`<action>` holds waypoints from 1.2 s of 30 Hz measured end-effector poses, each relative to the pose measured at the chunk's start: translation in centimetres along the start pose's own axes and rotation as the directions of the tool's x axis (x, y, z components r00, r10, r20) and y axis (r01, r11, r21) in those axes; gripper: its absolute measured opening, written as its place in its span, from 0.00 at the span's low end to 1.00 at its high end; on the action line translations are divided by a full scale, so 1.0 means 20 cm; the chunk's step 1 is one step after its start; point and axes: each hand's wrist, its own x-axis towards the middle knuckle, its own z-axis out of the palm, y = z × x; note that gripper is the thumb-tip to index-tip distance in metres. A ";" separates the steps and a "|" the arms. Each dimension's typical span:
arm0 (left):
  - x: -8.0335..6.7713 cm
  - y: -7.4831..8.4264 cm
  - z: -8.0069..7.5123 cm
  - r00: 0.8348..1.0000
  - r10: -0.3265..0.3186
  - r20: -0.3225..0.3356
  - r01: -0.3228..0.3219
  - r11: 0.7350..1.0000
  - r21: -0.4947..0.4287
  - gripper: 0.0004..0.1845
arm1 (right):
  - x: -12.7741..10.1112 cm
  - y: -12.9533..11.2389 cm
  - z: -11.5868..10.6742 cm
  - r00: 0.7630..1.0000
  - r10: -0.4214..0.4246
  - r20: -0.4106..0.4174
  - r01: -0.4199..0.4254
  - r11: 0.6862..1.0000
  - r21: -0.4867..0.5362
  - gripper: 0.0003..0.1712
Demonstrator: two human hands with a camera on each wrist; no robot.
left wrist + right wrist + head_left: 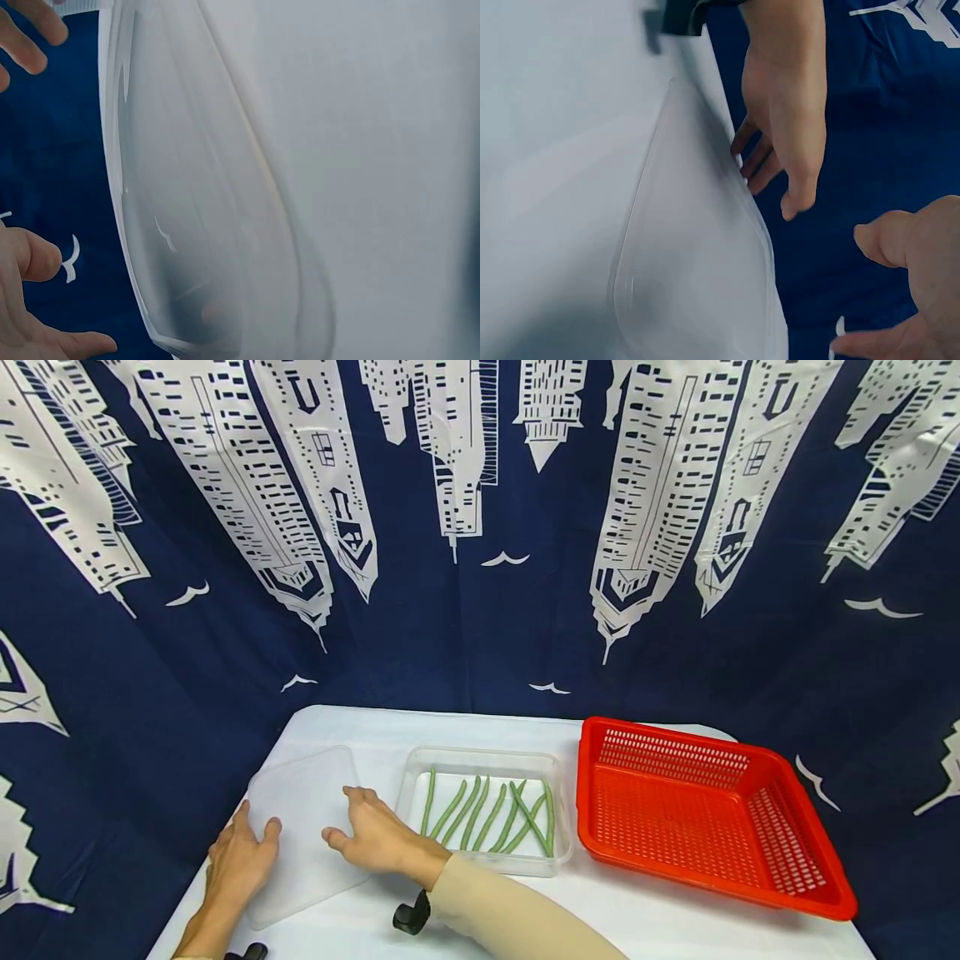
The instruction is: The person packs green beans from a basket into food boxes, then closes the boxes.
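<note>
A flat translucent plastic lid (307, 852) with rounded corners lies on the left part of the table. At its left edge is my left hand (238, 864), thumb spread from the fingers. In the right wrist view, that left hand (784, 127) has its fingertips right at the lid's rim, beside the table edge. My right hand (378, 835) hovers above the lid's right side, thumb and fingers apart, with nothing in its grasp. Green beans (474, 814) lie spread in a clear plastic container (487, 755), which the right forearm partly overlaps.
On the right stands a red plastic basket (667, 822), its near corner reaching past the table edge. A white cloth (360, 935) covers the table. Behind hangs a dark blue curtain (465, 618) printed with white buildings and birds.
</note>
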 end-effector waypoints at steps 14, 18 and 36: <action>0.02 0.07 0.01 0.996 -0.015 0.087 0.015 1.000 -0.002 0.61 | 0.08 -0.04 0.14 0.963 0.269 -0.002 -0.253 0.909 0.332 0.49; 0.02 0.10 0.00 0.996 -0.011 0.092 0.011 1.000 -0.010 0.62 | 0.10 -0.04 0.14 0.955 0.295 -0.005 -0.276 0.899 0.340 0.49; -0.02 0.23 -0.03 0.985 0.029 -0.168 -0.059 0.982 -0.179 0.53 | 0.08 -0.06 0.07 0.964 0.257 -0.070 -0.195 0.859 0.474 0.46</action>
